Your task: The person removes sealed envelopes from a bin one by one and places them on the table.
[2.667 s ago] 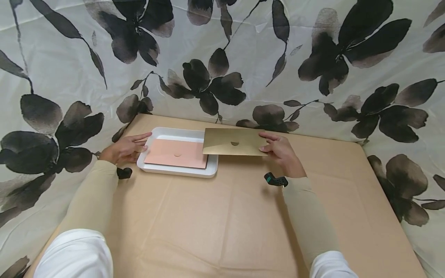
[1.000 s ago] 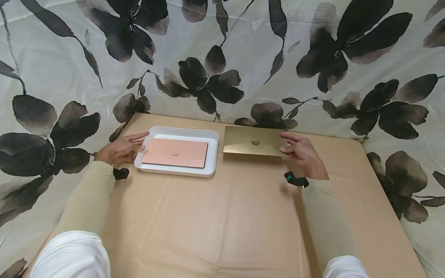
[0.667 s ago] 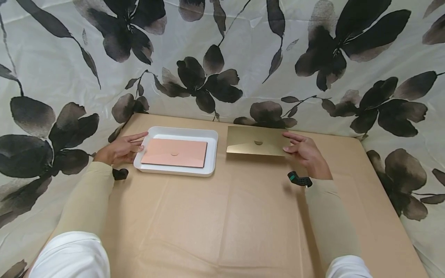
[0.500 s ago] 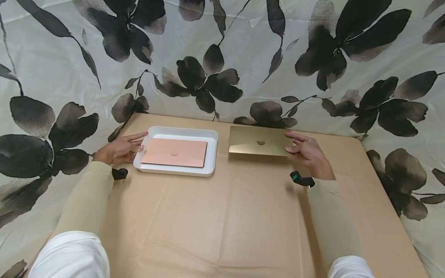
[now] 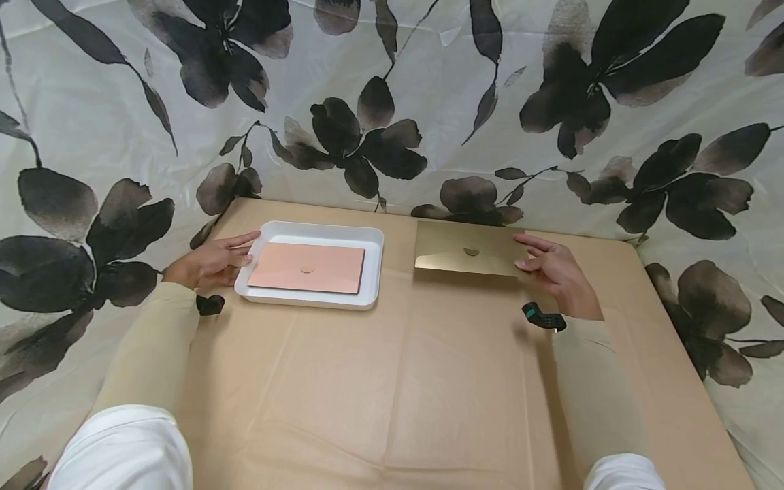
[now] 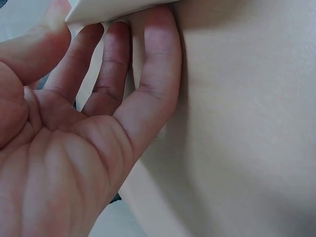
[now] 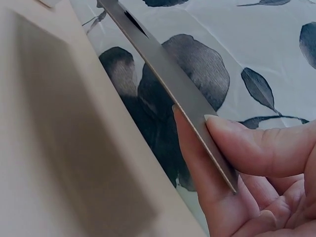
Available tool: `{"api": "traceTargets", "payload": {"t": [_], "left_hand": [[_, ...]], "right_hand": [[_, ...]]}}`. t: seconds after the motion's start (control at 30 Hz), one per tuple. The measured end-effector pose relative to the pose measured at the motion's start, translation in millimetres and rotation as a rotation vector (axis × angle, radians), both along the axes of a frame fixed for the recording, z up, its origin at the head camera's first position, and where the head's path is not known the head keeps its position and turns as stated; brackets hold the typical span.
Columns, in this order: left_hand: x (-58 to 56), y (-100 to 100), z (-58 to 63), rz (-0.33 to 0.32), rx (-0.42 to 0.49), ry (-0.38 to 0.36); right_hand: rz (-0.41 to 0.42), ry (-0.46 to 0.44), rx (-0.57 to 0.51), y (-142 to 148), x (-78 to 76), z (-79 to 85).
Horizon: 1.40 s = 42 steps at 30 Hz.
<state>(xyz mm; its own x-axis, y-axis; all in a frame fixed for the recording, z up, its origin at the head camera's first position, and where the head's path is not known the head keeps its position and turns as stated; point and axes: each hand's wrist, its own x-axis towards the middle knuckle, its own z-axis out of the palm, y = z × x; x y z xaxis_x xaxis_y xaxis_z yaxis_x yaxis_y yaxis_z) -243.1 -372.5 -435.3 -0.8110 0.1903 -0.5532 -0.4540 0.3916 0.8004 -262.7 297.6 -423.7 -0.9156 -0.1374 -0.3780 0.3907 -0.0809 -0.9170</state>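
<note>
A white shallow tray [image 5: 373, 272] sits at the back left of the table, with a pink envelope [image 5: 306, 267] lying flat in it. My left hand [image 5: 211, 264] grips the tray's left end. In the left wrist view the thumb lies against the tray's edge [image 6: 113, 11] and the fingers [image 6: 160, 54] curl beneath it. To the tray's right, a flat gold envelope [image 5: 465, 248] with a small half-round notch is held above the table. My right hand [image 5: 557, 272] pinches its right end between thumb and fingers; the right wrist view shows the gold envelope [image 7: 173, 84] edge-on.
Tan paper or cloth covers the table [image 5: 392, 388], and the gold envelope's shadow [image 7: 84, 133] falls on it. A white sheet with dark flowers [image 5: 367, 146] hangs behind the table's back edge. Dark bands [image 5: 544, 317] sit on both wrists.
The gold envelope, which overlapped the tray's right end, has moved right with my right hand and is apart from the tray. My left hand keeps its hold on the tray.
</note>
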Motion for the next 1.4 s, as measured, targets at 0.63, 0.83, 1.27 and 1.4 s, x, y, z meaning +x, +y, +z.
{"api": "traceTargets", "payload": {"t": [0.63, 0.83, 1.27, 1.4], "left_hand": [[3.4, -5.0, -0.9, -0.031, 0.006, 0.003], [2.2, -3.3, 0.9, -0.042, -0.017, 0.023], [-0.1, -1.3, -0.4, -0.029, 0.011, 0.004], [-0.7, -1.3, -0.6, -0.028, 0.013, -0.002]], "right_hand": [[-0.016, -0.01, -0.033, 21.0, -0.8, -3.4], [-0.011, -0.011, -0.024, 28.7, -0.7, -5.2], [-0.009, -0.018, -0.06, 49.2, 0.5, -6.3], [-0.016, -0.042, -0.046, 55.3, 4.1, -5.0]]}}
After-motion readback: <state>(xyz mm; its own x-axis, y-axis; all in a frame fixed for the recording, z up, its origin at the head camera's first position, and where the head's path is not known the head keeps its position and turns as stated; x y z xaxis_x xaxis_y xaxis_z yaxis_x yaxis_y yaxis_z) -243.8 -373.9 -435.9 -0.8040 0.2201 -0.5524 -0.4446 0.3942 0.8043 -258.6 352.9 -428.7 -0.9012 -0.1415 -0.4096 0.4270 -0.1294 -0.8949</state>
